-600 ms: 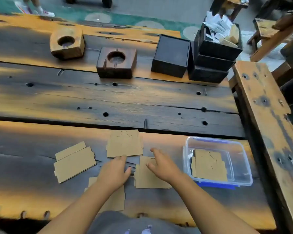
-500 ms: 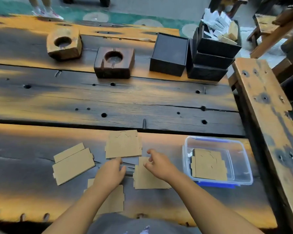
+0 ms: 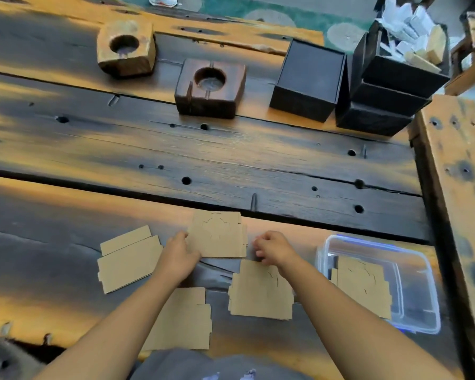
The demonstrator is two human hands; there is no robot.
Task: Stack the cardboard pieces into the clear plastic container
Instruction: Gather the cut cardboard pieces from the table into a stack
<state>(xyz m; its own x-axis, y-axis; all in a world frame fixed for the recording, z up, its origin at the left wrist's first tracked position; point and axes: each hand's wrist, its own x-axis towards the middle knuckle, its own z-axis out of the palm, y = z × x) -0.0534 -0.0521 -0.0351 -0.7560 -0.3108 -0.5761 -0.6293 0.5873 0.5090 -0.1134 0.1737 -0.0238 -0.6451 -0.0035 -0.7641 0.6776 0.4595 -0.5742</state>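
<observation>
Several flat brown cardboard pieces lie on the near plank of the wooden table (image 3: 231, 160). My left hand (image 3: 177, 259) grips the left edge of the far middle cardboard stack (image 3: 217, 234). My right hand (image 3: 274, 248) hovers with curled fingers just off that stack's right edge, above another cardboard piece (image 3: 261, 292). More cardboard lies at the left (image 3: 126, 259) and close to my body (image 3: 184, 319). The clear plastic container (image 3: 376, 242) stands to the right, with cardboard pieces (image 3: 362, 289) flat inside it.
Two wooden blocks with round holes (image 3: 125, 48) (image 3: 210, 87) and black boxes (image 3: 309, 80) (image 3: 387, 86) stand along the far side. A raised wooden beam (image 3: 455, 201) borders the right, close to the container.
Both hands have moved forward from the near cardboard piece to the far middle stack; the left hand now grips its left edge and the right hand's fingers have curled beside it.
</observation>
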